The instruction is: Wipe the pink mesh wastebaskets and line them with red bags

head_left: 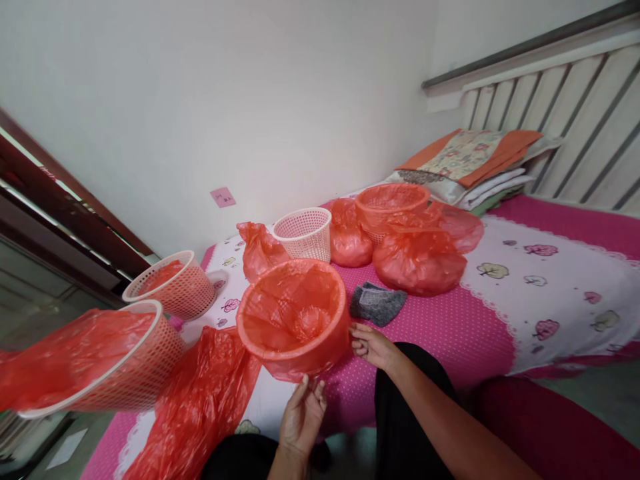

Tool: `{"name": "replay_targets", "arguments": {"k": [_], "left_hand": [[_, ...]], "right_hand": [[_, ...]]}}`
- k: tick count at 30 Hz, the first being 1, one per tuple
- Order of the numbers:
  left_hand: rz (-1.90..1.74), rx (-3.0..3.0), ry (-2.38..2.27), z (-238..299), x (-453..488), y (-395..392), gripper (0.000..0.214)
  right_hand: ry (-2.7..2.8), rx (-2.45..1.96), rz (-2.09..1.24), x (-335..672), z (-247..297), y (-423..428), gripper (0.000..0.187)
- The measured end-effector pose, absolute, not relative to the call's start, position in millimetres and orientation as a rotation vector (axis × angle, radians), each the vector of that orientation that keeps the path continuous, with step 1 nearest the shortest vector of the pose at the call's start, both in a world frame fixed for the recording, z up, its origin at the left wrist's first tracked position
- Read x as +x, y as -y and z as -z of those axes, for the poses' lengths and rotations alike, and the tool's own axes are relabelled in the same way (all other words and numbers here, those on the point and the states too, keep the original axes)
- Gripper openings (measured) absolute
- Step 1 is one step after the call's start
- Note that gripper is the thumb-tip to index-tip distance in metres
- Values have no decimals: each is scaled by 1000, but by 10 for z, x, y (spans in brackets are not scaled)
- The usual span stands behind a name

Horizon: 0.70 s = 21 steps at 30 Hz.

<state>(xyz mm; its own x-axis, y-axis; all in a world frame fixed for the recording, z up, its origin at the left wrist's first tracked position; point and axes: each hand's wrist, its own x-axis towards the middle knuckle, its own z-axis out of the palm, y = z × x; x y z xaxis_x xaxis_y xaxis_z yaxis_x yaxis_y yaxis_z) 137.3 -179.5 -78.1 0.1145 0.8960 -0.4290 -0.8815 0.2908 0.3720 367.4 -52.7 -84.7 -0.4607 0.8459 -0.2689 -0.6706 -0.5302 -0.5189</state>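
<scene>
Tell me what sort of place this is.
Probably a home bedroom: a bed with a pink polka-dot sheet, a white slatted headboard, and orange-and-white pillows and folded bedding stacked at its head.

I see a translucent red-orange liner bag [295, 313], a white lattice basket [304, 233], a speckled grey sock [377, 303], and a pink white-dotted bedsheet [430, 333] with pink tree prints.

Near-left basket [145, 373] is blurred, its bag [45, 363] cut off at the left edge. Middle basket [300, 360] mesh is hidden under liner [285, 300].
</scene>
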Motion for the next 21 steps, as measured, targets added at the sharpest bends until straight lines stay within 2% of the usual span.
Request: {"name": "replay_targets", "arguments": {"k": [10, 21], "left_hand": [[-1393, -121, -842, 548, 1499, 1711, 41], [-1455, -210, -894, 438, 1378, 1697, 40]], "right_hand": [[345, -609, -1949, 3710, 821, 485, 38], [341, -572, -1950, 3735, 756, 515, 39]]}}
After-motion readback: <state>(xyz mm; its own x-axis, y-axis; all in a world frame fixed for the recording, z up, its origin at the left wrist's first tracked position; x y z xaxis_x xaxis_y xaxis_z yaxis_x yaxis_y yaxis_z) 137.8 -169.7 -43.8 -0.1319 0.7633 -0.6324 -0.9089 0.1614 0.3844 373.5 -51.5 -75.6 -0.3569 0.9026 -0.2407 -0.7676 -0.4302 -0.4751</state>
